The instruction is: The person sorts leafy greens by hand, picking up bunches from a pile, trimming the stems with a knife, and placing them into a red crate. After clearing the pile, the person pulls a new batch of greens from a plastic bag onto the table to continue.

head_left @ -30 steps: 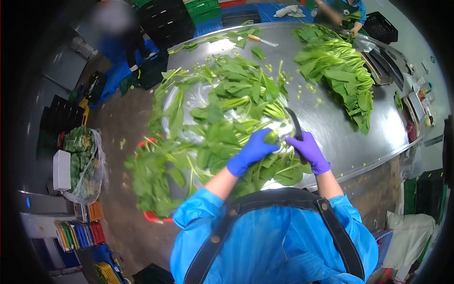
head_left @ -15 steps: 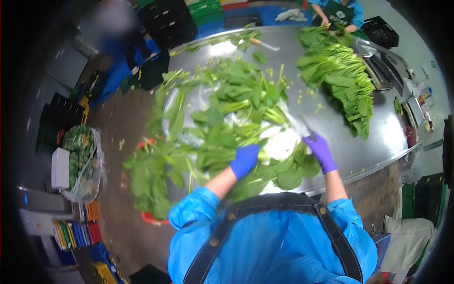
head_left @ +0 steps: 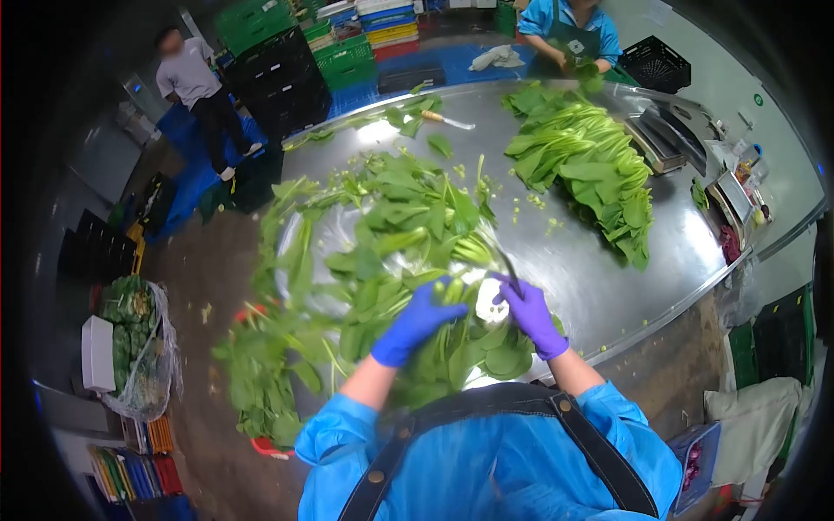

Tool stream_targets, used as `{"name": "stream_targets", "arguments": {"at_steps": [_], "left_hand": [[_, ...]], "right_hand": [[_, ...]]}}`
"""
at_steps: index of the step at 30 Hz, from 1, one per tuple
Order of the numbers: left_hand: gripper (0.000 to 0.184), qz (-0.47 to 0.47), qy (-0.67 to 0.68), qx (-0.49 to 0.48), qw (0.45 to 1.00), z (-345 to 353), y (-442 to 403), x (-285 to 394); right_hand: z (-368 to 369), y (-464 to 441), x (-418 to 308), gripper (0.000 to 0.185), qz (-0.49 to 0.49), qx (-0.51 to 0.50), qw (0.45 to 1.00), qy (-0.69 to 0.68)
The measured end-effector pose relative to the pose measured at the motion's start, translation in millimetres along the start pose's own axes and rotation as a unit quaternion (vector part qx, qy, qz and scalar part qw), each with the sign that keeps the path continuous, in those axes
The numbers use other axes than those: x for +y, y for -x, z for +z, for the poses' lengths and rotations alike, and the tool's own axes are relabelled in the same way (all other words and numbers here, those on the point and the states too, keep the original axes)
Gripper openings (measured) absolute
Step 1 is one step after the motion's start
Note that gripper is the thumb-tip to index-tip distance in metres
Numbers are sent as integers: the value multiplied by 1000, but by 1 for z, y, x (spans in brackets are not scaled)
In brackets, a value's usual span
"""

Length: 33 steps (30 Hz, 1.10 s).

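My left hand (head_left: 419,323), in a blue glove, is closed around the stem end of a leafy green, its leaves hanging down toward my apron. Just to its right, my right hand (head_left: 528,318), in a purple glove, grips a knife (head_left: 507,267) whose dark blade points up and away from me. Loose leafy greens (head_left: 404,195) spread over the metal table (head_left: 599,295) in front of and left of my hands. Part of that heap lies on clear plastic (head_left: 339,230). Under my right hand are more green leaves (head_left: 506,360).
A long pile of greens (head_left: 599,161) lies at the table's right side. Toward the far edge rests another knife (head_left: 447,120) with a wooden handle. A co-worker (head_left: 569,39) stands behind the table; another person (head_left: 195,82) stands far left. Stacked black crates (head_left: 278,82) are behind.
The whole view has shifted, showing more of the far side. My hands parted, then came close together again, and my left hand now holds a green. The co-worker's hands have moved.
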<state>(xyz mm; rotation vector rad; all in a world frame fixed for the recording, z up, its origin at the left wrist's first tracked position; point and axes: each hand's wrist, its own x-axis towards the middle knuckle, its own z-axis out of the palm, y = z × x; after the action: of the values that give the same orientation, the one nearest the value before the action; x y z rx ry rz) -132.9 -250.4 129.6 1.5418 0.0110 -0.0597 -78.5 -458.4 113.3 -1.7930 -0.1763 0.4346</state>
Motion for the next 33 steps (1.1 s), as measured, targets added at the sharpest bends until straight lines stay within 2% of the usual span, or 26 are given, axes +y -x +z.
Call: {"name": "stream_targets", "arguments": {"at_steps": [2,4,7,9,12,15,19,22,24,26,28,30,32,33], "left_hand": [[42,-34,41,-9,999,1,-4,1],[43,-75,82,-14,994,2,-3,-3],[44,-84,109,-38,990,4,-2,-4],[46,-71,94,-38,992,8,0,2],[48,-65,97,-44,992,9,-1,-4],[37,-85,101,-55,990,8,1,-4],[39,-94,101,-50,989,8,-1,-10],[38,-116,105,-29,987,3,1,-5],[37,-102,145,-17,984,-12,0,-6],[35,-101,138,10,985,-21,-2,-2],[34,-118,143,-8,983,-23,-3,-4],[33,-112,138,-7,984,-23,-8,-10],[43,-115,218,-5,969,-30,-13,-11],[44,-90,292,-14,952,-36,-20,-13]], "right_hand": [[3,-4,-1,31,-83,34,996,30],[5,-10,6,42,-188,62,977,79],[9,-6,-2,49,-184,51,972,137],[13,-6,1,49,-247,62,952,167],[17,-6,2,49,-272,64,942,188],[17,-6,3,49,-283,70,935,200],[17,-5,5,48,-273,61,941,192],[6,-11,27,43,-226,49,947,224],[-8,-21,66,39,-153,36,913,378],[-11,-20,64,37,-130,46,929,342],[-7,-8,47,39,-125,50,963,233],[0,-8,24,37,-146,46,963,221],[8,-9,12,34,-173,23,983,57],[5,1,-19,33,-62,-22,998,14]]}}
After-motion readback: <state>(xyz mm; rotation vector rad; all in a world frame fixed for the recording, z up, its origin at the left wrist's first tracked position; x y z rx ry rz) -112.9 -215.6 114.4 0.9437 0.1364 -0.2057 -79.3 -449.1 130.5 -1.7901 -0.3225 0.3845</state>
